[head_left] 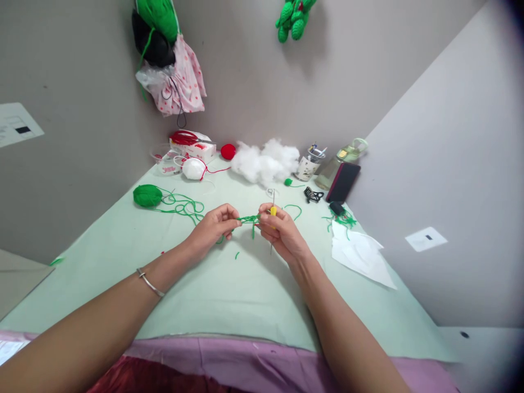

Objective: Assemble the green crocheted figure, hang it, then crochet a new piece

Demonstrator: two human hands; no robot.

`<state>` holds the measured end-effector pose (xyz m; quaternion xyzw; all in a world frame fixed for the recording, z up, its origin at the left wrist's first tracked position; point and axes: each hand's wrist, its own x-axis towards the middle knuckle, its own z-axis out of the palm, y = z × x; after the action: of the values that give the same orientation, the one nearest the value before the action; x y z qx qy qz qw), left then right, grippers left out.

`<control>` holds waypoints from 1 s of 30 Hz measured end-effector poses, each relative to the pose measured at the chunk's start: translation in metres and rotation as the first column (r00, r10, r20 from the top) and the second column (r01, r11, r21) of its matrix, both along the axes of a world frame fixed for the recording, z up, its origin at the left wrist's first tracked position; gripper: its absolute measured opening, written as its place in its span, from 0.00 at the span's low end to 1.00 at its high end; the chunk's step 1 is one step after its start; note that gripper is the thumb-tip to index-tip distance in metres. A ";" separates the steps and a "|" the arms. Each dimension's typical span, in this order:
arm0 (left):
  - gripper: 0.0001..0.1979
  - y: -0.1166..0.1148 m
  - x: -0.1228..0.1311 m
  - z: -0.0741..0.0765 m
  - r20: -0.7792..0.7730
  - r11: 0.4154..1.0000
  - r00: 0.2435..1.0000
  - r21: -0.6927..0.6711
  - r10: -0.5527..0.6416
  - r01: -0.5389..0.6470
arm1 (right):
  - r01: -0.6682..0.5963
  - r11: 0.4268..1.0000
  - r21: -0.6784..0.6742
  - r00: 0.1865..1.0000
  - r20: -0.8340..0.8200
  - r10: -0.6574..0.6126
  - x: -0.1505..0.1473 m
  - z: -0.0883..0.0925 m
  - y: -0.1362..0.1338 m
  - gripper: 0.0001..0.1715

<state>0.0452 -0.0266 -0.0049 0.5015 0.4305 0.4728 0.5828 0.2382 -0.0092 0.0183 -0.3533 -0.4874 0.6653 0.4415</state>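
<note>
Green crochet strip (248, 219) runs left-right; left fingers (231, 224) pinch one end; right fingers (267, 231) closed round yellow-gripped crochet hook (273, 210), vertical in view.

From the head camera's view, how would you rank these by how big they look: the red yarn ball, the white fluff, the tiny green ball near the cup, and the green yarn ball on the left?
Largest to smallest:
1. White fluff
2. Green yarn ball
3. Red yarn ball
4. Tiny green ball
</note>
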 end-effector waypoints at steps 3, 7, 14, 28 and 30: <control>0.09 -0.001 0.000 0.002 0.009 1.000 1.000 -0.010 0.002 -0.002 | 0.052 0.992 0.118 0.988 0.142 -0.068 -0.002 -0.001 -0.002 0.15; 0.10 -0.001 0.001 0.002 0.014 0.999 1.000 -0.026 -0.018 0.018 | 0.166 0.962 0.216 0.944 0.248 -0.218 -0.006 -0.007 -0.002 0.08; 0.10 -0.001 0.002 0.003 0.010 0.999 1.000 -0.042 -0.009 0.009 | 0.128 0.989 0.075 0.983 0.126 -0.137 -0.004 -0.012 0.003 0.15; 0.13 0.000 -0.001 -0.004 -0.030 0.995 0.997 -0.067 -0.077 0.075 | 0.162 0.986 0.034 0.987 -0.005 -0.161 0.004 -0.008 0.009 0.14; 0.13 0.001 -0.001 -0.004 -0.037 0.995 0.996 -0.062 -0.081 0.079 | 0.177 0.983 0.040 0.984 -0.008 -0.176 0.004 -0.006 0.009 0.15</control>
<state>0.0446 -0.0255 -0.0093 0.5096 0.4355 0.4257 0.6078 0.2421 -0.0005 0.0127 -0.3847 -0.4665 0.6144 0.5068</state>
